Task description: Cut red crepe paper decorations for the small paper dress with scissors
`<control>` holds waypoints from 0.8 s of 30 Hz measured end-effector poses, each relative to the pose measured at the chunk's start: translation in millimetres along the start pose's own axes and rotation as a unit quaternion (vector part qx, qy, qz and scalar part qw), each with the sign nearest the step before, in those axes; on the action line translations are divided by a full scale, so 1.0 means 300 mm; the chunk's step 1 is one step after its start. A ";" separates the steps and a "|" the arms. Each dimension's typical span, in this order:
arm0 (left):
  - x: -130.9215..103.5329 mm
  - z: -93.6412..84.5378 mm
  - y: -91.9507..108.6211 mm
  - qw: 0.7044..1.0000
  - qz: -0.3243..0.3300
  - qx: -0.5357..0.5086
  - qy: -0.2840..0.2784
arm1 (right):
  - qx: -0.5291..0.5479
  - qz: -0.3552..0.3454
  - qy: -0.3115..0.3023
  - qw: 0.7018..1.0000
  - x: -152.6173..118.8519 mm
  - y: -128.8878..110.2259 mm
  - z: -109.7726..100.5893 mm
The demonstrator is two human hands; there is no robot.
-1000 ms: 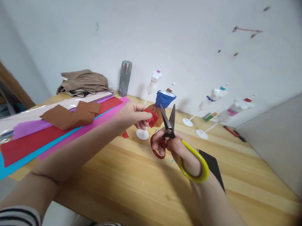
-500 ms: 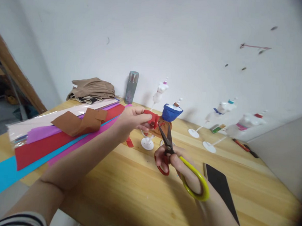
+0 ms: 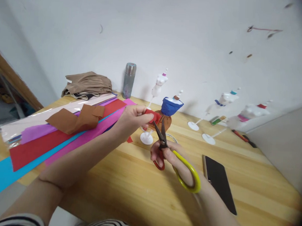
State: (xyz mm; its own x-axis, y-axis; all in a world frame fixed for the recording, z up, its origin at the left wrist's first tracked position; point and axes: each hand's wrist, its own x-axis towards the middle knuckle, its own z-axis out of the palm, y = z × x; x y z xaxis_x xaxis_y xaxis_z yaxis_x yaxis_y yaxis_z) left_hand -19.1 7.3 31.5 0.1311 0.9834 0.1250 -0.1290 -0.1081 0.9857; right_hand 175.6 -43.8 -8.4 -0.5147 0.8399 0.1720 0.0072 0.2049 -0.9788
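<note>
My left hand (image 3: 136, 118) pinches a small piece of red fabric (image 3: 154, 116) over the table. In my right hand (image 3: 172, 158) is a pair of scissors (image 3: 187, 174) with yellow and red handles. Its blades are spread, and one tip overlaps the red fabric; I cannot tell whether they touch. Just behind stands a small dress form wearing a blue fabric top (image 3: 171, 106) and a brown skirt (image 3: 165, 121), partly hidden by my hands and the blades. A small red scrap (image 3: 130, 139) lies on the table below my left hand.
Coloured fabric sheets (image 3: 36, 150) and a brown piece (image 3: 76, 120) lie at the left, below a folded brown cloth (image 3: 88, 82). A steel flask (image 3: 129, 81) and a white dress form (image 3: 160, 82) stand behind. Two more forms (image 3: 226, 99) and a black phone-like slab (image 3: 219, 183) are right.
The scissors have moved left, closer to the red fabric, and a blade tip now overlaps it. My left hand keeps its pinch. The whole view has shifted slightly.
</note>
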 end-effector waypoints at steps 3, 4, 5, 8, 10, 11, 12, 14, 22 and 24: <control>-0.007 0.002 0.004 1.000 0.017 0.005 0.006 | 0.006 0.005 0.021 1.000 -0.001 -0.003 0.004; -0.011 0.002 0.010 1.000 0.021 0.009 0.006 | 0.007 0.007 0.027 1.000 -0.001 -0.003 0.005; -0.014 0.003 0.017 1.000 0.023 0.015 0.005 | 0.006 0.010 0.031 0.999 -0.001 -0.004 0.005; -0.022 0.005 0.035 0.999 0.028 0.030 0.001 | -0.009 0.024 0.026 0.999 0.001 -0.007 0.005; -0.023 0.005 0.039 0.999 0.033 0.039 0.007 | -0.022 0.037 0.025 0.999 0.002 -0.010 0.003; -0.021 0.005 0.038 0.998 0.036 0.044 0.011 | -0.025 0.043 0.027 0.998 0.003 -0.010 0.002; -0.020 0.005 0.035 0.998 0.039 0.048 0.015 | -0.027 0.049 0.030 0.998 0.003 -0.009 0.001; -0.015 0.005 0.027 0.997 0.044 0.053 0.022 | -0.029 0.060 0.037 0.997 0.003 -0.006 0.000; -0.010 0.007 0.018 0.996 0.040 0.067 0.039 | -0.031 0.076 0.049 0.995 0.004 0.002 0.005; -0.013 0.007 0.018 0.997 0.038 0.062 0.040 | -0.022 0.076 0.056 0.995 0.006 0.005 0.006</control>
State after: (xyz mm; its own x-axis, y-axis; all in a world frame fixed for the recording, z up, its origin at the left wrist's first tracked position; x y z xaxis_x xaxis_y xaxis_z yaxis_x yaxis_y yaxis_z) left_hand -18.1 2.6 36.7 0.0465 0.9797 0.1949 -0.0119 -0.1946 0.9808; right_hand 173.2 -42.8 -9.8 -0.4061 0.9131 0.0370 0.1168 0.0920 -0.9889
